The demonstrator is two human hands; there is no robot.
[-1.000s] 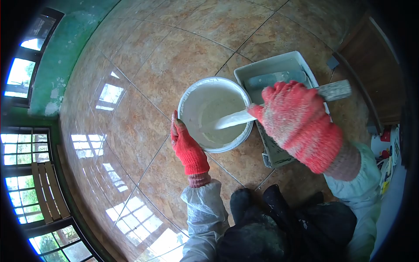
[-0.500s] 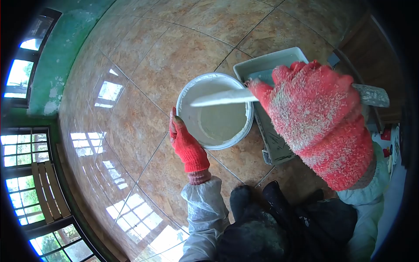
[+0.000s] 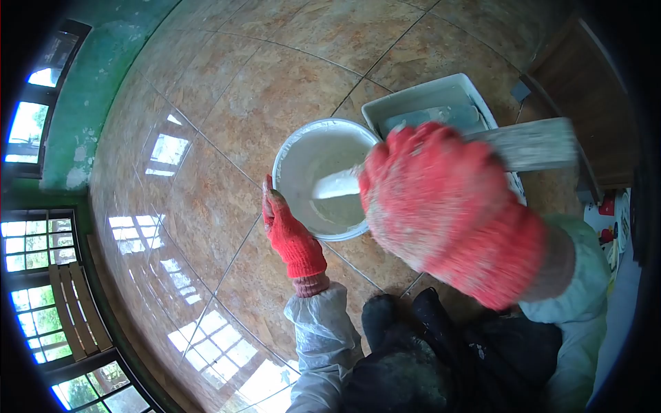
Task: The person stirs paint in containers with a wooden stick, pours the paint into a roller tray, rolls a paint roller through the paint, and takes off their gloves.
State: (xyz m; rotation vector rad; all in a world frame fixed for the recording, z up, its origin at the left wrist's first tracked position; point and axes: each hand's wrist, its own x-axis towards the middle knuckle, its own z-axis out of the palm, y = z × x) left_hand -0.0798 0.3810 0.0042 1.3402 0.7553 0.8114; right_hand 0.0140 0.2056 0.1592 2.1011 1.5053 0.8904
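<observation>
A round white bucket (image 3: 281, 155) stands on the floor with pale, whitish liquid inside. My left hand (image 3: 292, 237), in a red knitted glove, is at its near left side, fingers fairly straight along the outside and the thumb by the rim. My right hand (image 3: 441, 206), in a red glove crusted with white residue, is wrapped round a flat stick (image 3: 527, 146). The stick's narrow white-coated end is over the bucket's opening; its broad greyish end sticks out to the right. The right hand is blurred and hides the bucket's right edge.
Behind the right hand is a pale rectangular tray (image 3: 396, 103) with a bluish piece inside. A brown wooden panel (image 3: 585, 103) stands at the right. Glossy brown tiles (image 3: 227, 110) cover the floor, and a green wall (image 3: 103, 82) with windows is on the left.
My right hand has moved left and lower over the bucket's right edge, turning the stick so its broad end shows more. The left hand stays at the bucket.
</observation>
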